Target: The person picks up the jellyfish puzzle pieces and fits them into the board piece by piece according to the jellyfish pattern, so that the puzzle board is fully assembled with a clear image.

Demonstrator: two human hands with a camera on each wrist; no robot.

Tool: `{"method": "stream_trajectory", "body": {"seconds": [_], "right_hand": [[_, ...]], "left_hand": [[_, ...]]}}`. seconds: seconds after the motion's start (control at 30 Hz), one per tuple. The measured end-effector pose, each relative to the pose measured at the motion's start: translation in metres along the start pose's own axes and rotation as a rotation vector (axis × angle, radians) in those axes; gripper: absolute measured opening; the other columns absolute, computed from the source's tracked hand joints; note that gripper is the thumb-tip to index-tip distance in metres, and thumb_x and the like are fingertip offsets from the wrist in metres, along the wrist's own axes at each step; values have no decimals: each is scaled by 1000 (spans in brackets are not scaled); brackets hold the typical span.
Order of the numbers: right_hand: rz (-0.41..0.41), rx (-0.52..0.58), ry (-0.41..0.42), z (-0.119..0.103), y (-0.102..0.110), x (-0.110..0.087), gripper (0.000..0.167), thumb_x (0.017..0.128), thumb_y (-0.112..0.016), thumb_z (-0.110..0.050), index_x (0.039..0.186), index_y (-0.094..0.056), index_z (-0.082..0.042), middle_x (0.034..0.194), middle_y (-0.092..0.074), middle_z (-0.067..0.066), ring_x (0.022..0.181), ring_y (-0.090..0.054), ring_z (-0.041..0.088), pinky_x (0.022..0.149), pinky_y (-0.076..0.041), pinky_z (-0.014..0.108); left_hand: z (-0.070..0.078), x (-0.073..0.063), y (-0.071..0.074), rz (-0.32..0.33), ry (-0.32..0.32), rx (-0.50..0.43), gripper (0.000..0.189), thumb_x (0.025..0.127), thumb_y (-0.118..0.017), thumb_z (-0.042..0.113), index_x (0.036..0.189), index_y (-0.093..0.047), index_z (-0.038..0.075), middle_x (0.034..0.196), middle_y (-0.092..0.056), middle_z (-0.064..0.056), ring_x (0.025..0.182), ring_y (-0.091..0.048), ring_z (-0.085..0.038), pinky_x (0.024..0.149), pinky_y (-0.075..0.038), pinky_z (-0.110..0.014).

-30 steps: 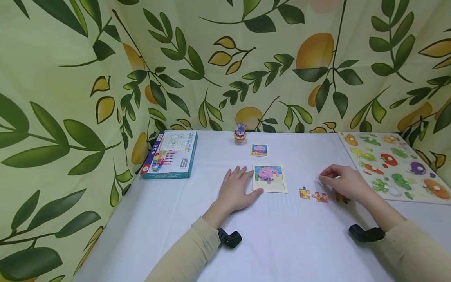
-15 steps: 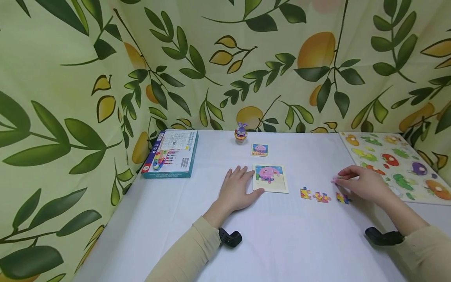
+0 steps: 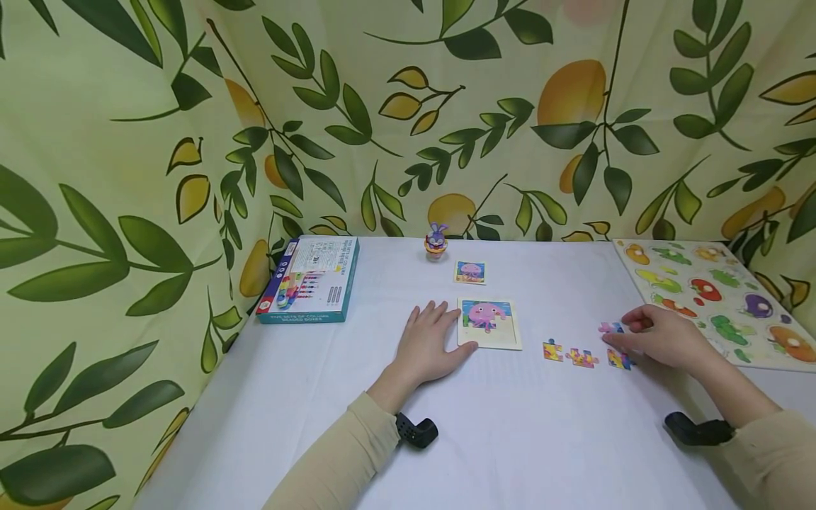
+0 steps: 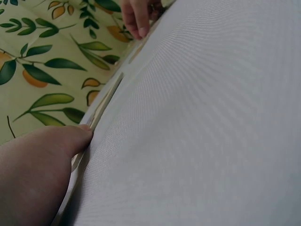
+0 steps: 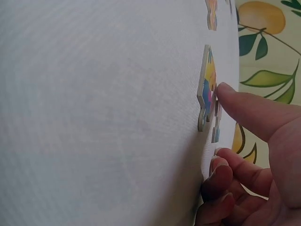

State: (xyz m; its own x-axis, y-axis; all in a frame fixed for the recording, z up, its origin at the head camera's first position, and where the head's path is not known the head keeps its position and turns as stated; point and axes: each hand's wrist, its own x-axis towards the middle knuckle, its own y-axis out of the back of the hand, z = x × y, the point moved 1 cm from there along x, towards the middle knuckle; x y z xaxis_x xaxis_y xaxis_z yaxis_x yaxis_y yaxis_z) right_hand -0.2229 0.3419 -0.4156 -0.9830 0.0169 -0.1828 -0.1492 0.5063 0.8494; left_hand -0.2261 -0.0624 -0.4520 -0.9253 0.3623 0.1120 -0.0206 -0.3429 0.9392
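Observation:
My left hand point(image 3: 428, 343) lies with spread fingers on the white cloth, its fingertips and thumb touching the left edge of a square puzzle board point(image 3: 507, 338). A pink octopus picture partly fills the board, and its lower part shows bare. To the right, my right hand point(image 3: 666, 338) hovers low, thumb and fingers apart. A pink and blue jigsaw piece point(image 3: 610, 327) lies at its fingertips, and a yellow and blue jigsaw piece point(image 3: 618, 359) lies below its thumb, partly covered in the head view. Further left lie a yellow jigsaw piece point(image 3: 552, 350) and a pink and yellow one point(image 3: 582, 358).
A small octopus picture card point(image 3: 469, 272) lies behind the board, with a purple rabbit figurine point(image 3: 436, 241) beyond it. A flat boxed set point(image 3: 309, 280) stands at the back left. A vegetable-picture board point(image 3: 720, 297) lies at the right, beside my right hand.
My right hand moved right with a pinched piece, then let it go above the yellow and blue piece; its fingers have parted. My left hand stayed in place.

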Motion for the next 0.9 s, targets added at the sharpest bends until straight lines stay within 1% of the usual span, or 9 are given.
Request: {"method": "stream_trajectory", "body": {"seconds": [0.27, 0.43, 0.5, 0.67, 0.77, 0.9], "right_hand": [[0, -2, -6, -4, 1, -1, 77, 84, -80, -53, 117, -54, 11, 95, -59, 19, 84, -54, 31, 61, -49, 29], [1, -2, -15, -4, 0, -2, 81, 83, -79, -60, 117, -55, 10, 95, -59, 18, 85, -54, 31, 61, -48, 29], [2, 6, -19, -4, 0, -2, 81, 83, -79, -59, 116, -55, 10, 94, -59, 18, 84, -54, 31, 61, -48, 28], [12, 24, -20, -4, -2, -3, 73, 85, -80, -52, 116, -57, 10, 93, -59, 16, 83, -54, 30, 61, -48, 29], [6, 32, -5, -4, -3, -3, 69, 87, -79, -49, 116, -57, 10, 92, -59, 15, 83, -53, 29, 62, -48, 30], [-7, 47, 10, -4, -2, -3, 69, 88, -78, -49, 119, -56, 9, 94, -59, 15, 84, -53, 29, 63, -48, 31]], "left_hand": [[0, 0, 0, 1, -5, 7, 76, 95, -52, 68, 153, -50, 19, 161, -40, -7, 153, -26, -28, 126, -9, -48], [0, 0, 0, 7, -7, 6, 76, 95, -52, 68, 153, -50, 19, 161, -40, -7, 153, -26, -28, 126, -8, -48], [0, 1, 0, 8, -10, 8, 76, 95, -52, 68, 153, -50, 19, 161, -40, -7, 153, -26, -28, 126, -9, -48], [-1, 1, -1, 10, -14, 10, 76, 96, -52, 68, 153, -50, 19, 161, -40, -8, 153, -26, -29, 126, -9, -48], [-1, 0, -1, 11, -11, 9, 76, 96, -51, 68, 153, -50, 19, 161, -40, -8, 153, -26, -29, 126, -9, -48], [0, 0, -2, 7, -7, 4, 76, 96, -51, 69, 153, -50, 19, 161, -40, -7, 153, -25, -29, 126, -9, -48]]}}
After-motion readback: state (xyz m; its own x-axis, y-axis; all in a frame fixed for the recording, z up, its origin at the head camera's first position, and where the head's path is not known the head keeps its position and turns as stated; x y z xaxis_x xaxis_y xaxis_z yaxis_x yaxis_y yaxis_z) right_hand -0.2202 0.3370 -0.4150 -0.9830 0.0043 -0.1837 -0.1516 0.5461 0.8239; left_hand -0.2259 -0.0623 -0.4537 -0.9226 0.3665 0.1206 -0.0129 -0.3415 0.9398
